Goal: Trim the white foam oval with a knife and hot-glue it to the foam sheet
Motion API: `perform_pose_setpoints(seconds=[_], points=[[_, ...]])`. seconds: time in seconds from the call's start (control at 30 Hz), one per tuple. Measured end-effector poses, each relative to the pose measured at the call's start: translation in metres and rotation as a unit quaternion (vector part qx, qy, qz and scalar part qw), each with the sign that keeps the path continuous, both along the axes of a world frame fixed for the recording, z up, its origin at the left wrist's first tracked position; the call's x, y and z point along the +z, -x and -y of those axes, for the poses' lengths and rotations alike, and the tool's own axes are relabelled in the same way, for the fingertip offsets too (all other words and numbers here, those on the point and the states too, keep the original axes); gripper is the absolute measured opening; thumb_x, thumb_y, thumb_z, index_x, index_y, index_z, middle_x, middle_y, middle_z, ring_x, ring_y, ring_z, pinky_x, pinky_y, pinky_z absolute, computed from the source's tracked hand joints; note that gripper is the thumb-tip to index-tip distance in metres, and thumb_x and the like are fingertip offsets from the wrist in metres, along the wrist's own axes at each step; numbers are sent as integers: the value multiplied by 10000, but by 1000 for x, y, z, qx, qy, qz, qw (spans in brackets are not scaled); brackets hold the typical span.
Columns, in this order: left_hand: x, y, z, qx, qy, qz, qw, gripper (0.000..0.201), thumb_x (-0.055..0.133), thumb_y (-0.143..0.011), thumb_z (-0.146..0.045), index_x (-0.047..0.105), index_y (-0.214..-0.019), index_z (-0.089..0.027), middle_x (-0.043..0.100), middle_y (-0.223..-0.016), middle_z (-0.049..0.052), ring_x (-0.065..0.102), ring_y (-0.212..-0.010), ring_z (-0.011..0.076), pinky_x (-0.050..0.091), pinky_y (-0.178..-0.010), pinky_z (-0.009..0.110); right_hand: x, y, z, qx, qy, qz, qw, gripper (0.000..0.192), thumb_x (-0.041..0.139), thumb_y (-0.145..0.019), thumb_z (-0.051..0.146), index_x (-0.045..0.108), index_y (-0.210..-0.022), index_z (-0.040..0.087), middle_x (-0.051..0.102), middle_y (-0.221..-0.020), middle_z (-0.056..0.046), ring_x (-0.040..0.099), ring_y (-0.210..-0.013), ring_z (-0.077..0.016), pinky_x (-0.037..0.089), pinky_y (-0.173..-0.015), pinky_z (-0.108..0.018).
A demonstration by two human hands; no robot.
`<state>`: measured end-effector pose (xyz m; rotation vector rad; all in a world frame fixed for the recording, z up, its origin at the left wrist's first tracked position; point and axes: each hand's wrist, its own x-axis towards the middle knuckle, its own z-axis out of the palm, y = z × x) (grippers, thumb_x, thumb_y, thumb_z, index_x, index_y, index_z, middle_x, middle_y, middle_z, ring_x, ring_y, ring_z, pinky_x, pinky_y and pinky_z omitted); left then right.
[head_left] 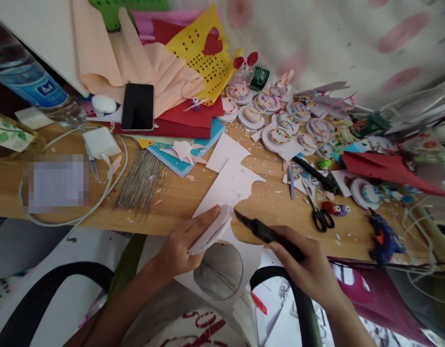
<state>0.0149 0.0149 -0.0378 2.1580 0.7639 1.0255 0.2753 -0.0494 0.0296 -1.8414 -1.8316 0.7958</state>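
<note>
Left hand [181, 243]: pinching white disc [212, 233]
Right hand [307, 262]: gripping black knife [267, 233], just right of disc
Disc step: likely edge-trimming
Knife next: probably needs disc steady, light pressure

Head cam, fwd + down, v. close over desk [181, 195].

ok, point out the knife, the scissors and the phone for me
Knife [266, 233]: head view, on the black body.
Scissors [316, 210]: head view, where the black handles meet.
Phone [138, 107]: head view, middle of the dark screen.
</note>
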Motion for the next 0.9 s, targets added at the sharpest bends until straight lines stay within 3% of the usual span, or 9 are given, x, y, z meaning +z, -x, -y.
perform_pose_setpoints(seconds=[0.17, 0.3, 0.53, 0.77, 0.9], points=[[-1, -1, 0, 6, 9, -1, 1000, 581, 444, -864, -57, 410, -1436, -151, 555, -1394, 121, 561, -1255, 209, 474, -1072, 342, 14, 14, 6, 44, -13, -15, 999, 232, 574, -914, 374, 633, -1030, 182, 703, -781, -25, 647, -625, -136, 485, -552, -199], [-1, 0, 0, 3, 6, -8, 1000, 587, 444, -869, -66, 399, -1445, -171, 549, -1401, 109, 563, -1253, 209, 479, -1068, 349, 7, 14, 5, 34, -27, 4, 999, 250, 564, -915, 386, 631, -1043, 181, 725, -837, -53, 673, -655, -158, 506, -577, -218], [1, 0, 0, -4, -4, -3, 1000, 584, 433, -864, -41, 404, -1439, -136, 544, -1404, 125, 545, -1273, 203, 458, -1086, 323, -19, 2, -2, -76, 6, 58, 995, 341, 507, -932, 482, 659, -962, 178, 694, -703, -31, 628, -559, -162, 453, -493, -234], [1, 0, 1, 13, 17, 1, 1000, 563, 462, -876, -74, 425, -1430, -165, 565, -1385, 114, 580, -1233, 212, 480, -1063, 333, 7, 17, 9, 31, -33, -21, 999, 218, 562, -915, 383, 634, -991, 191, 699, -762, -13, 640, -609, -133, 484, -555, -203], [1, 0, 1, 1, 19, -5, 1000, 568, 452, -887, -94, 396, -1447, -174, 555, -1395, 117, 571, -1244, 223, 484, -1062, 353, 10, 21, 10, 39, -47, -4, 998, 206, 574, -907, 374, 632, -998, 199, 706, -762, -15, 658, -619, -141, 494, -572, -209]])
